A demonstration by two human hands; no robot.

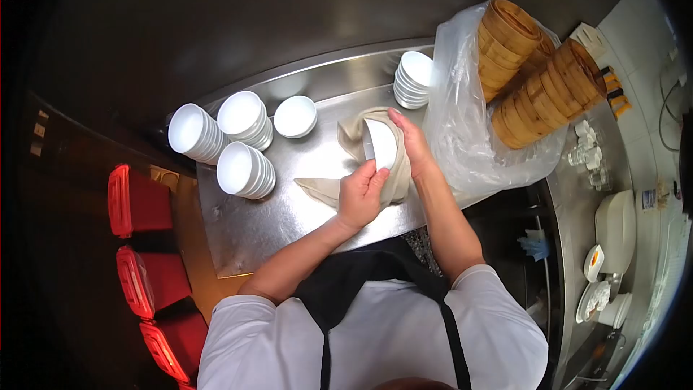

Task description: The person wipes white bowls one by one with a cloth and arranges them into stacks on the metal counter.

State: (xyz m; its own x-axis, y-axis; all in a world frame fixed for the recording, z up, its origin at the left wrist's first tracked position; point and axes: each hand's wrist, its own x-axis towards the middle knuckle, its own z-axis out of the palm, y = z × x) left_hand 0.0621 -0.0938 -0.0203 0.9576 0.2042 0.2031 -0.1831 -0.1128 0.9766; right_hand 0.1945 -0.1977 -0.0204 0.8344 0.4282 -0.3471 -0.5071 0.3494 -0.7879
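Note:
A white bowl [383, 147] is tilted on its side between my two hands, above the steel counter. My left hand [360, 193] grips its near rim, thumb on the outside. A beige cloth [395, 188] wraps around the bowl and hangs down beneath it. Through this cloth my right hand [411, 142] presses against the bowl's right side, fingers wrapped round. To the left stand three stacks of white bowls, the nearest stack [244, 170] closest to my left arm. A separate white bowl [295, 117] sits beside them.
Another bowl stack [413, 79] stands at the back of the steel counter [296, 219]. Bamboo steamers [543, 101] fill a clear plastic bag [456, 137] on the right. Red lidded bins [148, 280] stand at the left. A side counter on the right carries dishes [593, 263].

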